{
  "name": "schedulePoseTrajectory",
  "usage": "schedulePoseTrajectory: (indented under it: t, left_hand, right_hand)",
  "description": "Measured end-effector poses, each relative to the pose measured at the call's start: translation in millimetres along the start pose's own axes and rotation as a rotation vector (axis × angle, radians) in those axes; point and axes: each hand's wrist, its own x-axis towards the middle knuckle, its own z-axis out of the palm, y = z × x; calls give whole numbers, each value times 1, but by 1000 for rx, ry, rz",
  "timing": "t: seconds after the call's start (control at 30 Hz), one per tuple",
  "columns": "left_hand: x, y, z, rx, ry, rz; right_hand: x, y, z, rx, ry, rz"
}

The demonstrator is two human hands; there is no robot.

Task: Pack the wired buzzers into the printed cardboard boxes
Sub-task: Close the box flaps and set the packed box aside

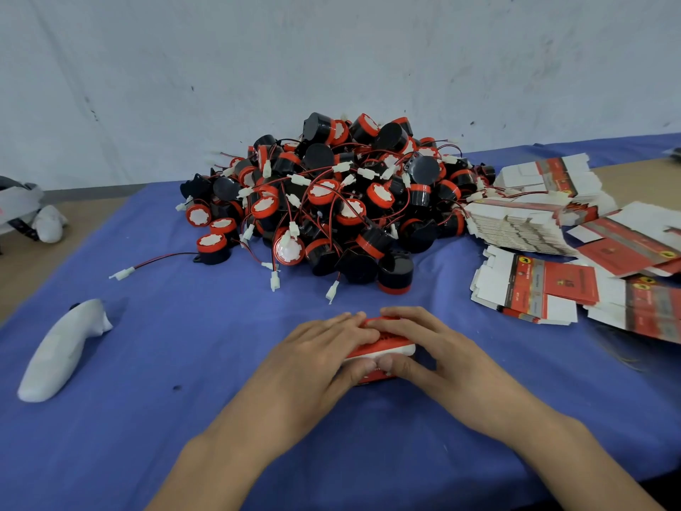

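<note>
Close to the near edge of the blue cloth [184, 418], a small red-and-white box [388, 344] sits clamped between both hands. The left hand [313, 363] and right hand [442, 357] lay their fingers [342, 326] over its top, with the thumbs side by side against its near face. Behind it rises a heap of wired buzzers [331, 201]. Flat boxes [530, 289] lie stacked to the right.

Ahead: blocked by the buzzer pile [331, 201], with plugs trailing onto the near cloth [177, 326].
Right: taken up by fanned, overlapping stacks of flat boxes [530, 293].
Left: bare cloth is left between the pile and a white controller [62, 348].
Left of pile: one stray wire [162, 258] is laid across the cloth.
</note>
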Motion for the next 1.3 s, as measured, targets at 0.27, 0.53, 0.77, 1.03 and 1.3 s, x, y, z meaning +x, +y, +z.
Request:
schedulePoseTrajectory:
  t: [0.27,0.53,0.77,1.03,1.3]
  left_hand:
    - [0,-2,2,-42,-10,-28]
    - [-1,-2,-2,-180,9,-93]
    - [2,0,-1,-304,-18,-160]
    - [-1,-4,2,-401,45,-152]
    - [-13,-16,1,-349,52,-78]
  right_hand:
    - [1,0,1,61,8,1]
    - [0,-2,0,53,34,11]
    - [-4,-4,2,92,20,7]
    - [-6,-4,0,136,0,-3]
    - [-7,-4,-2,248,-21,35]
